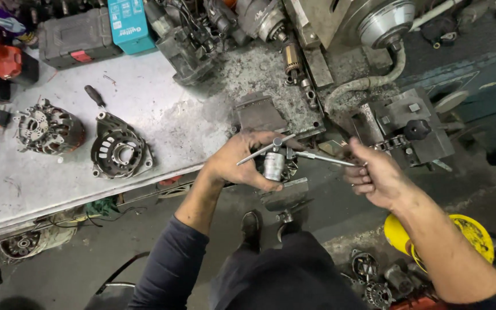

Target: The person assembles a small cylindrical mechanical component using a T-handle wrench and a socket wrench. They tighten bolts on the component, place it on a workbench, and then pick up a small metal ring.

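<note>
The left hand point(242, 158) grips a shiny cylindrical steel socket point(274, 166) at the edge of the scuffed grey metal workbench point(162, 126), just left of centre frame. The right hand point(377, 178), at three o'clock from it, is closed on the end of a thin steel sliding bar handle point(322, 158) crossing the socket's top. At nine o'clock lie a black finned alternator housing point(120, 150) and a second alternator part with a copper winding point(47, 127).

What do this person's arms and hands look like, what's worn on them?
Both hands are bare, no gloves, smudged with dark grime: left hand, right hand. Dark navy long sleeves are pushed up toward the elbows, leaving the forearms uncovered. No watch or rings show.
</note>
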